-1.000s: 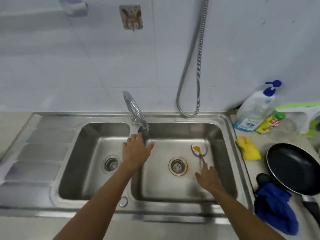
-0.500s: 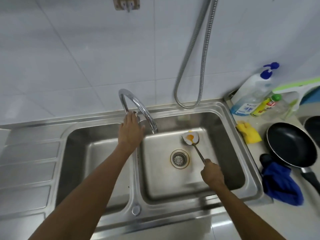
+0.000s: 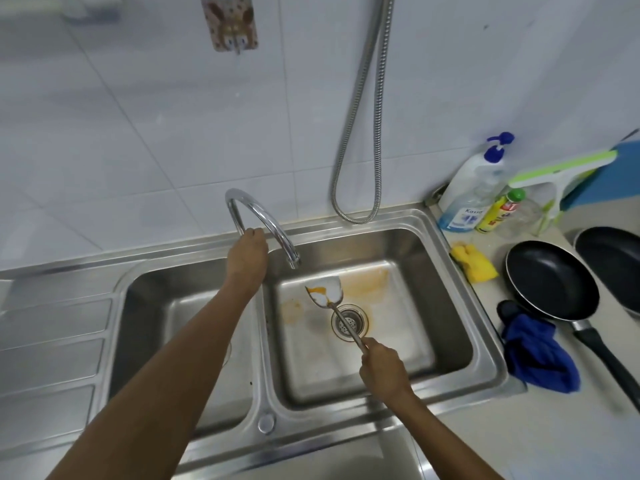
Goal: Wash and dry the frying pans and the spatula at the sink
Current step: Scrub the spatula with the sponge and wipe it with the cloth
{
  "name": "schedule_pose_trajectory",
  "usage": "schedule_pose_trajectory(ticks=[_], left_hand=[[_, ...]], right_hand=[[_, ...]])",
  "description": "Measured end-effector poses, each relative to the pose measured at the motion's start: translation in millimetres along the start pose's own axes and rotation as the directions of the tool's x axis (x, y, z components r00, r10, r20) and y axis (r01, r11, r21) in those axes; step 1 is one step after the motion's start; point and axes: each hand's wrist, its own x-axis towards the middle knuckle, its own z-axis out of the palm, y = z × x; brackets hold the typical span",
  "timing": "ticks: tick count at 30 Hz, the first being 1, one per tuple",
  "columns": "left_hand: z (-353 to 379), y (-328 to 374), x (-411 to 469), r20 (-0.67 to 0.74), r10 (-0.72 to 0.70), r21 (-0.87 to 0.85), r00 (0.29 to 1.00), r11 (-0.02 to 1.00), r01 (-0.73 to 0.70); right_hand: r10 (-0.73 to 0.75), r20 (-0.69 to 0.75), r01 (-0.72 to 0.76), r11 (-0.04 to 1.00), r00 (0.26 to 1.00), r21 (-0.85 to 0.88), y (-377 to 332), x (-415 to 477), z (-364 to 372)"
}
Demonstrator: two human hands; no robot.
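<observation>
There are two frying pans [image 3: 550, 282] [image 3: 614, 261], one spatula [image 3: 336, 311], one yellow sponge [image 3: 474, 265] and one blue cloth [image 3: 540, 358]. The sink [image 3: 381, 221] has two basins and one tap [image 3: 263, 216].

Orange residue is seen on the silver spatula [image 3: 327, 294]; the frying pans [image 3: 550, 280] are black, the sponge [image 3: 474, 263] yellow, the cloth [image 3: 540, 355] blue

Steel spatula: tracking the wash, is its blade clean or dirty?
Dirty: orange residue streaks the blade of the steel spatula, held by the right hand in the stainless sink.
</observation>
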Motion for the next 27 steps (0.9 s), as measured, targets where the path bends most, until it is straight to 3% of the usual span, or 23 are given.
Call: schedule_pose_trajectory(ticks=[11,27], left_hand=[[4.5,1.5,-36.3,-0.027,-0.024,-0.066,0.999,0.998,0.022],[-17.7,5.1,-30.1,-0.013,0.043,0.04,0.999,0.998,-0.042]], right_hand=[[-0.08,0.022,0.08,0.997,0.997,0.001,-10.5,-13.8,-3.8],[-0.102,0.059,0.105,0.993,0.993,-0.048,-10.2,-29.7,-3.3]])
